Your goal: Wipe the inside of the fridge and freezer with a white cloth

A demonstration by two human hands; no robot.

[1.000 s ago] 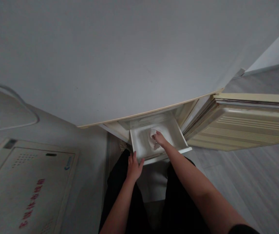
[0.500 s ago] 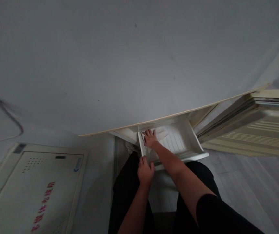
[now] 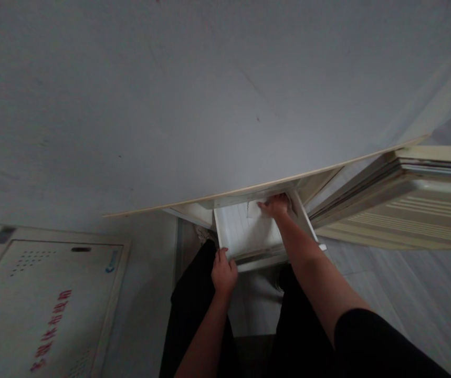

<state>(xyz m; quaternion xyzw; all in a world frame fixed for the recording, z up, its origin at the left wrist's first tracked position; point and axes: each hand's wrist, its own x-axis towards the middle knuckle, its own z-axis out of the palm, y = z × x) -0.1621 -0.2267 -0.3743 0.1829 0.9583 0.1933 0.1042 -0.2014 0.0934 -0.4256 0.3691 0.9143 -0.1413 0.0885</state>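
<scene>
A white drawer (image 3: 233, 226) with a ribbed floor is pulled out below a thin tan edge. My left hand (image 3: 224, 270) grips its front left corner, fingers over the rim and thumb on the near side. Deep inside, near the back right corner, my right hand (image 3: 277, 205) presses on a thin white cloth (image 3: 253, 209), which may be paper. Part of that cloth sticks out to the left of the hand. Some of my right fingers are hidden in shadow against the drawer's wall.
A cream door (image 3: 418, 205) with a ridged inner face stands swung out at the right. On the left is a metal wall box (image 3: 52, 294) with red lettering. A broad pale grey panel (image 3: 225, 105) rises above the drawer. My legs flank the drawer's front.
My right hand has moved with the white cloth from the drawer's left side to its back right corner. My left hand stays at the front left corner. The view has shifted slightly.
</scene>
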